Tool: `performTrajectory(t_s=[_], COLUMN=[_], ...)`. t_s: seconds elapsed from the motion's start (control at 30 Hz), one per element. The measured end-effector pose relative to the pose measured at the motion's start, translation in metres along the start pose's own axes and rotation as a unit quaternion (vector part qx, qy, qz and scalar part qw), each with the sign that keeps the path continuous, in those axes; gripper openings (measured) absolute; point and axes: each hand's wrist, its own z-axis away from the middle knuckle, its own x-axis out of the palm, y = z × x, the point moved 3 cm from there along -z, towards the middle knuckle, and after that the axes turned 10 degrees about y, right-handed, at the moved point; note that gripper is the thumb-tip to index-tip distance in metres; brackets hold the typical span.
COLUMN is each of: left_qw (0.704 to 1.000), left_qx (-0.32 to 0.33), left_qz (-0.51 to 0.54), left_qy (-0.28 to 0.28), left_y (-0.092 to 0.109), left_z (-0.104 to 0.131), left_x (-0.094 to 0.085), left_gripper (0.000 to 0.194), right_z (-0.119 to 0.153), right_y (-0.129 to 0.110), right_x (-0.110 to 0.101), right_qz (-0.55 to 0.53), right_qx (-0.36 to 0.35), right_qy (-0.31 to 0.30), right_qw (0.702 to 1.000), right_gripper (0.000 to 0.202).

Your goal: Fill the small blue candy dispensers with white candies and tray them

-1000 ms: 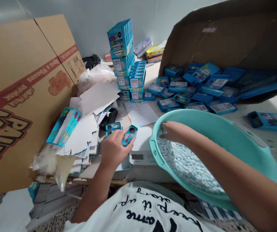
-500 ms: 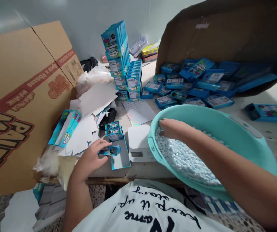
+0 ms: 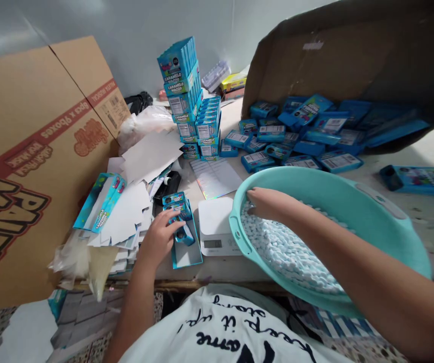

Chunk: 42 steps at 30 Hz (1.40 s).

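My left hand (image 3: 161, 236) grips a small blue candy box (image 3: 185, 235) over a shallow blue-edged display tray (image 3: 187, 258). Other small blue boxes (image 3: 174, 198) stand at the tray's far end. My right hand (image 3: 264, 202) reaches into a turquoise basin (image 3: 381, 232), its fingertips down among small pale blue-white candies (image 3: 288, 252) by the left wall. Those fingers are mostly hidden, so I cannot see what they hold. Between tray and basin lies a white digital scale (image 3: 214, 219), its left rim side close to the tray.
Filled display trays (image 3: 182, 101) are stacked at the back. A tipped carton (image 3: 338, 60) spills many blue boxes (image 3: 273, 133) behind the basin. One blue box (image 3: 421, 180) lies at right. Flat white cardboard pieces (image 3: 129, 212) and a large brown carton (image 3: 20, 166) take up the left.
My left hand has moved right and slightly up, carrying the small box from the tray's left edge to over its inside, against the boxes there. My right hand stays in the candies.
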Motion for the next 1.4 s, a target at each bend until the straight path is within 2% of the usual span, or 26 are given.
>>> performTrajectory(t_s=[0.1,0.17,0.23,0.3,0.43,0.5,0.63,0.8,0.9,1.07,1.17,1.27,1.4], left_qw=[0.99,0.972,0.956,0.944,0.927,0.936,0.977,0.991,0.995,0.995,0.99,0.987,0.982], left_qx=[-0.103,-0.201,-0.271,-0.31,-0.353,-0.334,-0.198,-0.096,-0.05,-0.054,-0.088,-0.111,-0.122], left_qz=[-0.012,-0.04,-0.074,-0.102,-0.125,-0.107,-0.023,0.03,0.023,-0.076,-0.105,-0.113,-0.1], left_qy=[0.092,0.117,0.09,0.042,-0.02,-0.03,-0.076,-0.087,-0.079,-0.041,-0.029,-0.043,-0.102], left_y=[0.006,0.014,0.024,0.031,0.031,0.025,0.012,-0.006,-0.012,-0.015,-0.015,-0.019,-0.031], left_z=[0.007,0.012,0.014,0.012,0.008,0.007,0.004,-0.002,-0.003,-0.001,-0.006,-0.018,-0.03], left_x=[0.003,0.006,0.013,0.019,0.02,0.016,0.007,-0.001,-0.003,-0.005,-0.003,0.005,0.023], left_gripper=[0.044,0.042,0.06,0.078,0.082,0.078,0.07,0.053,0.052,0.053,0.081,0.107,0.121], right_z=[-0.002,-0.006,-0.009,-0.011,-0.008,-0.005,-0.003,-0.004,-0.006,-0.005,-0.004,-0.003,-0.001], right_y=[0.0,0.001,0.002,0.003,0.003,0.003,0.003,0.005,0.007,0.007,0.005,0.003,0.002], right_x=[0.002,0.006,0.01,0.012,0.009,0.007,0.003,0.005,0.007,0.007,0.006,0.004,0.001], right_qz=[-0.004,-0.004,-0.003,-0.003,-0.005,-0.007,-0.01,-0.011,-0.01,-0.012,-0.013,-0.013,-0.008], right_qx=[0.0,0.002,0.005,0.005,-0.001,-0.003,-0.002,0.0,0.004,0.006,0.004,0.0,-0.003], right_qy=[-0.003,-0.008,-0.007,0.0,0.004,0.001,-0.002,-0.001,0.0,-0.002,-0.008,-0.013,-0.013], right_qw=[1.0,1.0,1.0,1.0,1.0,1.0,1.0,1.0,1.0,1.0,1.0,1.0,1.0], right_gripper=[0.031,0.03,0.031,0.033,0.031,0.03,0.032,0.027,0.027,0.028,0.029,0.03,0.028])
